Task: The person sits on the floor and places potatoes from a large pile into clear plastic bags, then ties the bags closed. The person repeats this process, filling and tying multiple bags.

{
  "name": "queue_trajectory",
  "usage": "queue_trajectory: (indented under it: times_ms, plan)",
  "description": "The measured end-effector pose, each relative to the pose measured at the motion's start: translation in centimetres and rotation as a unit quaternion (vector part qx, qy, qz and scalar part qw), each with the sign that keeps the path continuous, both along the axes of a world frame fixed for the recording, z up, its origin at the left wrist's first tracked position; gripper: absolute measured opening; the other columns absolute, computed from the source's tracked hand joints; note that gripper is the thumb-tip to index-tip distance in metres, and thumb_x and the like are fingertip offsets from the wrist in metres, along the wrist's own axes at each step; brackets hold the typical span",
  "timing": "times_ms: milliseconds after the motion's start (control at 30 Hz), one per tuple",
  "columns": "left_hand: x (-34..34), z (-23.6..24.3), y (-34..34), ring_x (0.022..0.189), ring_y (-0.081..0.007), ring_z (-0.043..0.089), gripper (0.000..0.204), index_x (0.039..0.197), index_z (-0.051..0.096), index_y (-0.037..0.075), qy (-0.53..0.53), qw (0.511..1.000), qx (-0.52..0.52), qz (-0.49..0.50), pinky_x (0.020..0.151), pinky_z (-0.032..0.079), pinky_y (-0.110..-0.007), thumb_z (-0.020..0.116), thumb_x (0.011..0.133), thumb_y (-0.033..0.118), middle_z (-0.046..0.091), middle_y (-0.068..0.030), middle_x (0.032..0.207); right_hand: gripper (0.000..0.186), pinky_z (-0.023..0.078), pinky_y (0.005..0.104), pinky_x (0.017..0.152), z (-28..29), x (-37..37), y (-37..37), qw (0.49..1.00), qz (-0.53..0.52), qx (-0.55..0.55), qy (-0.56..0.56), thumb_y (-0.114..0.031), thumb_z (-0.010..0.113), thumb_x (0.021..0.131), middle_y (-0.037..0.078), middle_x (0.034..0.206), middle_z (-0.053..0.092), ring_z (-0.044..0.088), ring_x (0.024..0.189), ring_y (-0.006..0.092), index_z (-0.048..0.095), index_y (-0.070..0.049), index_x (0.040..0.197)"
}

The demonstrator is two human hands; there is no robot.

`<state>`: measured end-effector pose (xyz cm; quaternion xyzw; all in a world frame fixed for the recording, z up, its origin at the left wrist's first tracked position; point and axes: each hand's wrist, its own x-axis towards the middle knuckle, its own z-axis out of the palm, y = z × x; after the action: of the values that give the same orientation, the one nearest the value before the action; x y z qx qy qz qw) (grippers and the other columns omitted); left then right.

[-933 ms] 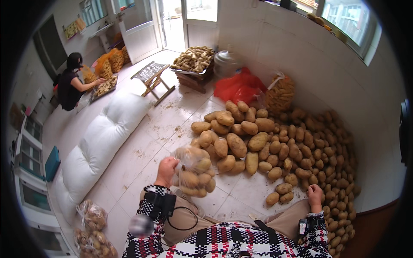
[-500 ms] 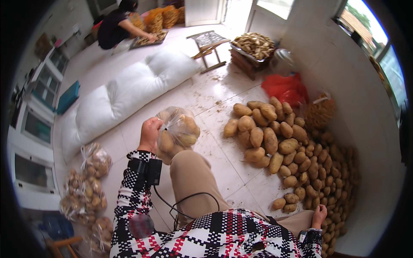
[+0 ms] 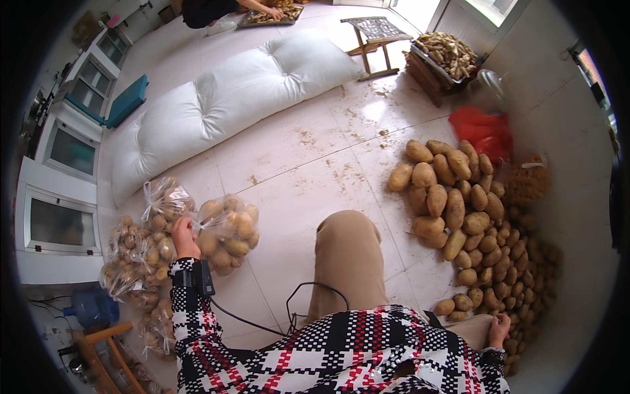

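My left hand grips the gathered neck of a clear plastic bag of potatoes. The bag is low on the left, against other clear bags of potatoes. My right hand rests by my right leg at the lower right with its fingers curled, and no object shows in it. Beside that hand lies a big heap of loose potatoes, larger ones at the far end and smaller ones nearer the wall.
A long white cushion lies across the floor ahead. Beyond it stand a folding stool and a tray of ginger-like roots. A red plastic bag lies behind the heap. Another person's hand works over a far tray. A wooden chair is at the near left.
My left hand has carried the bag of potatoes from in front of my knee leftward and down to the other bags. The view has shifted; my right hand stays by my leg.
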<state>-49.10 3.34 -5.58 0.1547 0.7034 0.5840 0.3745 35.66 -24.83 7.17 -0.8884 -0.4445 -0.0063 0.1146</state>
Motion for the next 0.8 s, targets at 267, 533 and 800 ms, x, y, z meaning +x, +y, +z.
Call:
queue_trajectory:
  times_ms: [267, 533, 800]
  plan:
    - [-7.4, -6.4, -9.5, 0.043, -0.0078, 0.035, 0.015, 0.060, 0.047, 0.011, 0.036, 0.988, -0.121, 0.091, 0.035, 0.025, -0.023, 0.052, 0.074, 0.017, 0.040, 0.0021, 0.056, 0.012, 0.044, 0.0337, 0.075, -2.0, 2.0, 4.1, 0.995, -0.015, -0.042, 0.086, -0.006, 0.061, 0.071, 0.014, 0.085, 0.053, 0.053, 0.081, 0.0275, 0.057, -0.001, 0.081]
    - [-10.4, -7.8, -14.0, 0.044, -0.0079, 0.035, 0.014, 0.063, 0.047, 0.012, -0.015, 0.981, -0.144, 0.130, 0.037, 0.030, -0.021, 0.055, 0.071, 0.020, 0.038, 0.0031, 0.055, 0.017, 0.044, 0.0341, 0.075, -1.3, -2.9, 6.1, 0.997, 0.008, -0.079, 0.018, -0.008, 0.061, 0.068, 0.013, 0.086, 0.056, 0.055, 0.084, 0.0292, 0.057, 0.000, 0.083]
    - [-10.0, -8.0, -14.0, 0.044, -0.0102, 0.039, 0.015, 0.062, 0.049, 0.009, 0.068, 0.965, -0.225, 0.112, 0.035, 0.031, -0.023, 0.054, 0.070, 0.020, 0.043, -0.0001, 0.056, 0.013, 0.044, 0.0346, 0.072, -2.4, -3.7, 4.8, 0.999, 0.015, -0.047, 0.010, -0.005, 0.061, 0.067, 0.014, 0.082, 0.054, 0.054, 0.080, 0.0287, 0.057, -0.001, 0.079]
